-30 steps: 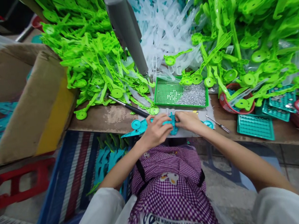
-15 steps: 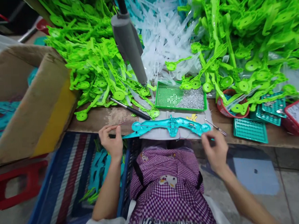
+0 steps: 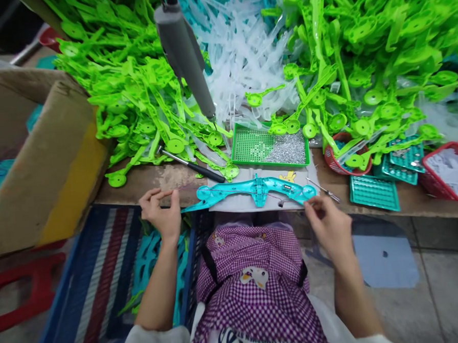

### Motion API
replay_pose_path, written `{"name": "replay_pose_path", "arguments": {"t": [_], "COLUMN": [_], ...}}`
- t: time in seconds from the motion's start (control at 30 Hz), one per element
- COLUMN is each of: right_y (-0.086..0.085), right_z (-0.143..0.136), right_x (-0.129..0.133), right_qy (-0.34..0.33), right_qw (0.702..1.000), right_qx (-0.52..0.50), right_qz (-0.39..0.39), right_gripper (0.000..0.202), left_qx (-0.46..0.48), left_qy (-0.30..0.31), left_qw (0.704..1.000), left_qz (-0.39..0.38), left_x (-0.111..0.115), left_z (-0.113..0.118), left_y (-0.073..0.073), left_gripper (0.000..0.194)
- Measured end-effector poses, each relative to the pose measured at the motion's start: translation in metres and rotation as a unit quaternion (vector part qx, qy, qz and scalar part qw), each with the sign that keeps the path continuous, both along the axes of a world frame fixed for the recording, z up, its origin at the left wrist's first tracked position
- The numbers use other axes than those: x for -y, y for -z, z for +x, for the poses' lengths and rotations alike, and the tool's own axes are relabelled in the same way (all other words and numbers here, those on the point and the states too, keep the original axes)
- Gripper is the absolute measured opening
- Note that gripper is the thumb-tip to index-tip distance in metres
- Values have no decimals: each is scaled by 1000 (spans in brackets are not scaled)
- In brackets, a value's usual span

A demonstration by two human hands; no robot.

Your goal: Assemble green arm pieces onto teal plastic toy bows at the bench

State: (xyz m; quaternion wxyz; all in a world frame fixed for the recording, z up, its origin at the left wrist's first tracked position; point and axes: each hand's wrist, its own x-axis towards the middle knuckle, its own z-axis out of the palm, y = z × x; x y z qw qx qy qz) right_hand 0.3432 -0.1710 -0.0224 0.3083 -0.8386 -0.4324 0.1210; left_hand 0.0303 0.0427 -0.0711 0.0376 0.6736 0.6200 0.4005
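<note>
Evidently, from the head view, the turquoise bow-shaped shell (image 3: 243, 187) lies inner face up on a white cloth (image 3: 234, 205) at the near edge of the desk (image 3: 138, 194); a thin wire (image 3: 230, 192) already runs along much of its inside, though a stray bit seems loose at the near edge, right of the middle, and no cover lies over the open face, so the piece looks only partly put together; beyond it sit a black-handled hammer (image 3: 206, 172) and a green tray (image 3: 270, 164) of small metal parts.

The left hand (image 3: 160, 213) is just past the shell's left end, apart from it, thumb and forefinger pinched on what looks like the wire's far end; the right hand (image 3: 329, 222) is at the right end, fingertips drawn together and seemingly touching the shell's tip, though I cannot tell what, if anything, they grip; a small screwdriver (image 3: 330, 193) lies just beyond.
</note>
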Motion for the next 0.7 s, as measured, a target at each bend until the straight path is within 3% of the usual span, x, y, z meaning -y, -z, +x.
{"name": "replay_pose_path", "arguments": {"t": [0.13, 0.27, 0.37, 0.43, 0.5, 0.6, 0.7], "right_y": [-44, -58, -67, -75, -81, -80, -55], "right_z": [26, 57, 74, 77, 73, 71, 83], "right_x": [-30, -29, -37, -58, -80, -84, -48], "right_qy": [-46, -135, -137, -110, -146, -285, -305], "right_qw": [993, 973, 981, 992, 983, 947, 932], "right_qx": [-110, -173, -107, -1, 72, 14, -33], "right_qz": [-12, -66, -81, -56, -80, -150, -191], "right_gripper": [32, 39, 37, 31, 31, 38, 44], "left_qx": [-40, -39, -54, -69, -77, -63, -60], "left_qy": [-78, -99, -95, -80, -52, -4, 34], "left_qw": [996, 994, 994, 994, 996, 998, 997], "left_qz": [-9, -30, -24, -9, 5, 17, 24], "left_x": [-5, -11, -14, -17, -19, -21, -19], "left_z": [1, -11, -23, -30, -36, -45, -51], "left_y": [3, 3, 6, 11, 16, 25, 32], "left_gripper": [20, 20, 20, 16, 10, 7, 8]}}
